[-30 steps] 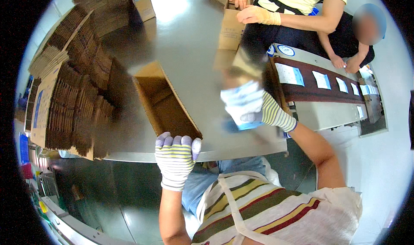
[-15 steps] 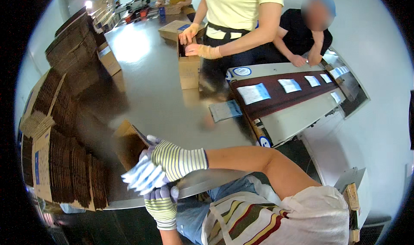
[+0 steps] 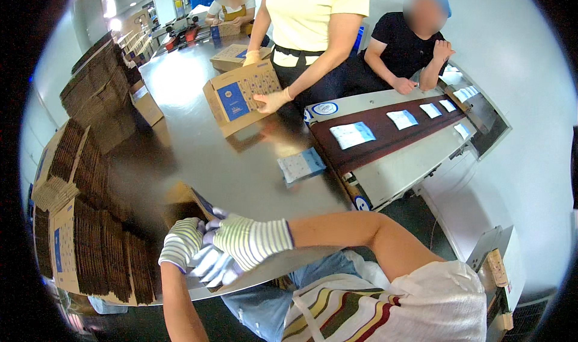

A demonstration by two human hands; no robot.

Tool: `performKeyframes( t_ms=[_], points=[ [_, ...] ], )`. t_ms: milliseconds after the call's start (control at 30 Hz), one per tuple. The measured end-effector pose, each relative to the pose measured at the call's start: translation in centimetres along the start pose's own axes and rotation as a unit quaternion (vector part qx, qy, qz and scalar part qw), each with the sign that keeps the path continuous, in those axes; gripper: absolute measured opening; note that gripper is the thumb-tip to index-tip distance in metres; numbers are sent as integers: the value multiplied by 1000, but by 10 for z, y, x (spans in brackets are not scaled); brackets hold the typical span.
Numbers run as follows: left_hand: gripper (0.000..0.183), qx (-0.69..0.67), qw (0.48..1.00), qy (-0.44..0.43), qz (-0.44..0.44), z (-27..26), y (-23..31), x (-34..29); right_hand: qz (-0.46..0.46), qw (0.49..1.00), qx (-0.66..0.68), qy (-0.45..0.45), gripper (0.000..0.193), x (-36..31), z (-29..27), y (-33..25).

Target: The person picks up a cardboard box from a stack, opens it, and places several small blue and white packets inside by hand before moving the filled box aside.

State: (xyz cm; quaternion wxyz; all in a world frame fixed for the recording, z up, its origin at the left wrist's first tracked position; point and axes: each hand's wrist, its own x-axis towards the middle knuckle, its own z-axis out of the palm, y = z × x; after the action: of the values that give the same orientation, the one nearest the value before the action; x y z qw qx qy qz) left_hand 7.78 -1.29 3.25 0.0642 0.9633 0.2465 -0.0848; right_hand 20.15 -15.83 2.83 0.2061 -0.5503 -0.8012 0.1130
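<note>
While blurred, both hands' grip seems clamped on packets beside the carton.

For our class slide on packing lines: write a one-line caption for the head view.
Gloved left hand and right hand press pale packets into an open cardboard box on a steel table.

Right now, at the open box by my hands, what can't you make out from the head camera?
Head view only:
- Inside of the open carton: hidden by the right hand and left hand.
- The pale packets under the gloves: motion-blurred, number unclear.
- Whether either hand actually grips them: fingers overlap.
- Packets on the conveyor: too small for detail.
</note>
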Motion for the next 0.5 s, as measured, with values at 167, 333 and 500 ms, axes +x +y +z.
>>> performKeyframes(
  t_ms=[167,333,500],
  points=[
    [20,164,963,-206,56,45,-18,27,-72,982,27,173,88,-37,49,-30],
    [28,110,951,-286,39,52,-17,9,-92,980,-137,114,70,-38,69,-25],
    [36,-21,969,-247,18,8,8,1,-185,956,-168,156,18,-26,71,-30]
  ],
)
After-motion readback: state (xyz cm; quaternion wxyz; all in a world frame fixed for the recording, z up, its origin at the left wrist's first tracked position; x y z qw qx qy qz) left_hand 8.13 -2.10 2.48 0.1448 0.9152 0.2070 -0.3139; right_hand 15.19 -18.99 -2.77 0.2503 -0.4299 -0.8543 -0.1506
